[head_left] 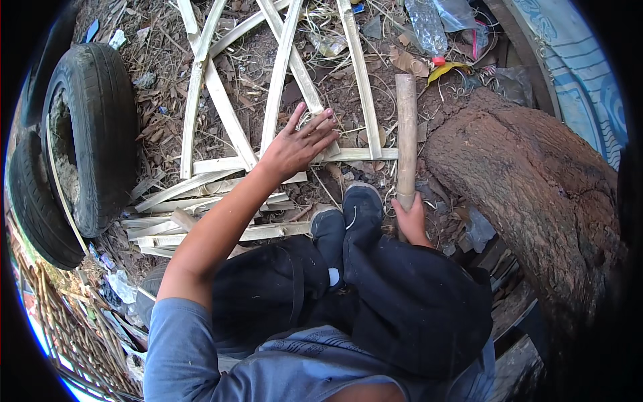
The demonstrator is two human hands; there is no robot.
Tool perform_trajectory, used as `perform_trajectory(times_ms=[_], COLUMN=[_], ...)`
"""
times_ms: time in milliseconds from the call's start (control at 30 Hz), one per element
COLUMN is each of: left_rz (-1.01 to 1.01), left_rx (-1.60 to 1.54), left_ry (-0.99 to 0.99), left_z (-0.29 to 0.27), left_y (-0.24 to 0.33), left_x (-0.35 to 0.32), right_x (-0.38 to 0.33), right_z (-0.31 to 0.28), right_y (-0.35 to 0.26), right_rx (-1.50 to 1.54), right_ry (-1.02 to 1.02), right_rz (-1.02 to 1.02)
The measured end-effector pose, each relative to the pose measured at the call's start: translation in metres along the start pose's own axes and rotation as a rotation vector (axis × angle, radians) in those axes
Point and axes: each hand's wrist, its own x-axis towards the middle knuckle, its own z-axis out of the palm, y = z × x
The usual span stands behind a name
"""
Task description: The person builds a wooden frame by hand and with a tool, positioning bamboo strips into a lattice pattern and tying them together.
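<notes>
My left hand reaches forward with its fingers stretched out, over the near end of a pale bamboo strip; whether the fingertips press on it I cannot tell. My right hand is wrapped round the lower end of a round wooden club, which points away from me. Several flat strips lie crossed on the ground, among them a straight one left of the club. A crosswise strip runs under their near ends, just beyond my shoes.
Short split pieces are piled left of my feet. Old tyres stand at the left. A thick log lies on the right, with a plastic bottle beyond it. Dry leaves and litter cover the soil.
</notes>
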Motion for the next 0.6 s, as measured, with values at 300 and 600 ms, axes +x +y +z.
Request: perform_trajectory(times_ms=[300, 600], left_rz=[-0.114, -0.115], left_rx=[-0.021, 0.07], left_ry=[0.021, 0.025], left_z=[0.004, 0.006], left_y=[-0.022, -0.015], left_x=[0.008, 0.008], right_x=[-0.001, 0.034], right_z=[-0.002, -0.031], right_y=[-0.006, -0.098], right_rx=[-0.068, 0.036], right_ry=[0.18, 0.101], right_rz=[-0.189, -0.542])
